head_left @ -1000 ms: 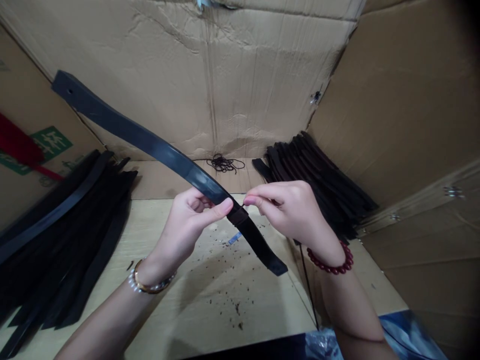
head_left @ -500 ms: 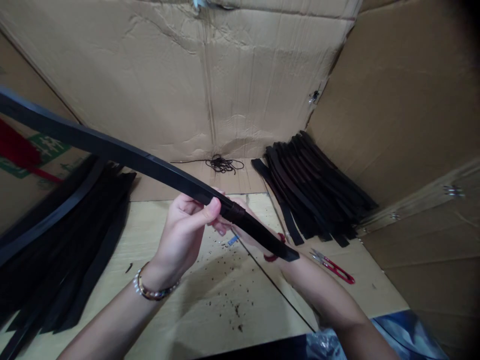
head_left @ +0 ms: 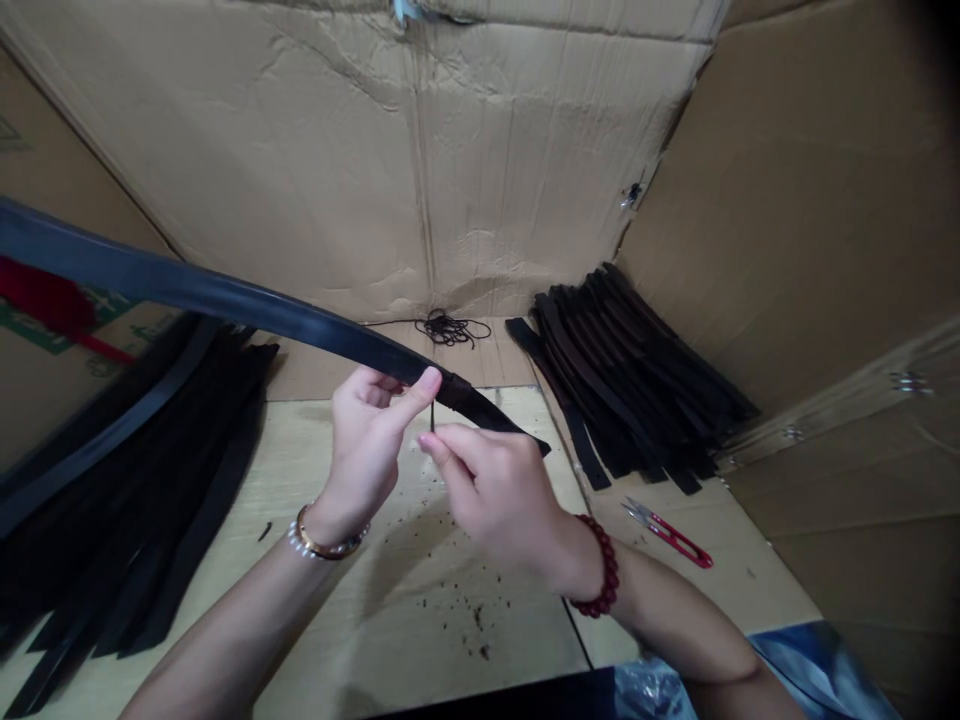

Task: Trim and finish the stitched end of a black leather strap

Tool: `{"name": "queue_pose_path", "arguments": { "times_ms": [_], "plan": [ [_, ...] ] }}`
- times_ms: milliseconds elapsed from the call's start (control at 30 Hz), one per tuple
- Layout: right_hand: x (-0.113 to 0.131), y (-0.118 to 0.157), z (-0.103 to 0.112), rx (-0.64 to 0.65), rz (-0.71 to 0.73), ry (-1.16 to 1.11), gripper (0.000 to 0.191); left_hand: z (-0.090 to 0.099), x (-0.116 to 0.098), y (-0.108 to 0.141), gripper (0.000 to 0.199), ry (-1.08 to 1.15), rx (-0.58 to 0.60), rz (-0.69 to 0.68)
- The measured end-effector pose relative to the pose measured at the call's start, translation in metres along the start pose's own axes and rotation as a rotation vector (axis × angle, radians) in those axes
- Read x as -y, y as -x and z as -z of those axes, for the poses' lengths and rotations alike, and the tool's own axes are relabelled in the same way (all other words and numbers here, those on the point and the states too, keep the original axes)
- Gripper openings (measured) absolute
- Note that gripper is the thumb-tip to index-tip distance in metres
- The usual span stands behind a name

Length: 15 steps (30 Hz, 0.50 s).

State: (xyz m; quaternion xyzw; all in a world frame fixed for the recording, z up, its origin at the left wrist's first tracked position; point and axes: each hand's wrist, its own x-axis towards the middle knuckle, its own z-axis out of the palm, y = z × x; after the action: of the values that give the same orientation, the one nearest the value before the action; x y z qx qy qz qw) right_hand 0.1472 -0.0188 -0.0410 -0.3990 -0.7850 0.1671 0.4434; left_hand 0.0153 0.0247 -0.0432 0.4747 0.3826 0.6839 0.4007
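Observation:
A long, curved, black sword-shaped piece (head_left: 270,318) slants down from the left edge to a tip right of centre. My left hand (head_left: 364,440) grips it, with the thumb pressed on its side just left of a band of dark brown cord wrapping (head_left: 456,390). Just below the piece, my right hand (head_left: 499,490) is closed, pinching a dark cord (head_left: 433,417) that runs down taut from the left thumb. Part of the piece's tip end passes behind the right hand. Below the right wrist, a length of dark cord shows again on the table.
Stacked similar black pieces lie at left (head_left: 150,500) and, with brown wrapping, at right (head_left: 622,370). Red-handled thread snips (head_left: 675,535) lie right of my forearm. A tangle of dark cord (head_left: 450,328) sits at the back. Cardboard walls (head_left: 480,150) enclose the table (head_left: 330,640), which bears dark crumbs.
My right hand has come from behind the black piece to its near side, drawing the cord down. The piece has rolled slightly and its tip has risen to the left.

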Motion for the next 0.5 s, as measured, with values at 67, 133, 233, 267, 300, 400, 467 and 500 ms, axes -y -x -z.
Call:
{"name": "queue_pose_path", "arguments": {
  "times_ms": [67, 133, 233, 267, 300, 400, 467, 500],
  "plan": [
    [-0.001, -0.002, 0.015, -0.021, 0.111, 0.222, 0.035, 0.002, 0.0, -0.001, 0.02, -0.039, 0.058, 0.003],
    [-0.004, -0.004, 0.029, -0.032, 0.142, 0.356, 0.036, 0.004, -0.002, -0.001, 0.018, -0.072, 0.133, 0.032],
    [-0.009, -0.008, 0.047, -0.039, 0.155, 0.395, 0.036, 0.006, -0.006, 0.001, 0.015, -0.1, 0.223, 0.087],
    [-0.012, -0.01, 0.051, -0.04, 0.16, 0.391, 0.036, 0.006, -0.007, 0.001, 0.015, -0.103, 0.241, 0.107],
    [-0.014, -0.012, 0.055, -0.038, 0.161, 0.389, 0.035, 0.006, -0.009, 0.002, 0.015, -0.105, 0.258, 0.124],
    [-0.021, -0.019, 0.063, -0.022, 0.14, 0.384, 0.029, 0.006, -0.013, 0.003, 0.012, -0.121, 0.312, 0.136],
    [-0.025, -0.023, 0.067, 0.006, 0.119, 0.355, 0.027, 0.007, -0.016, 0.003, 0.008, -0.13, 0.361, 0.127],
    [-0.026, -0.025, 0.068, 0.022, 0.106, 0.324, 0.027, 0.007, -0.017, 0.004, 0.007, -0.125, 0.384, 0.129]
  ]
}}
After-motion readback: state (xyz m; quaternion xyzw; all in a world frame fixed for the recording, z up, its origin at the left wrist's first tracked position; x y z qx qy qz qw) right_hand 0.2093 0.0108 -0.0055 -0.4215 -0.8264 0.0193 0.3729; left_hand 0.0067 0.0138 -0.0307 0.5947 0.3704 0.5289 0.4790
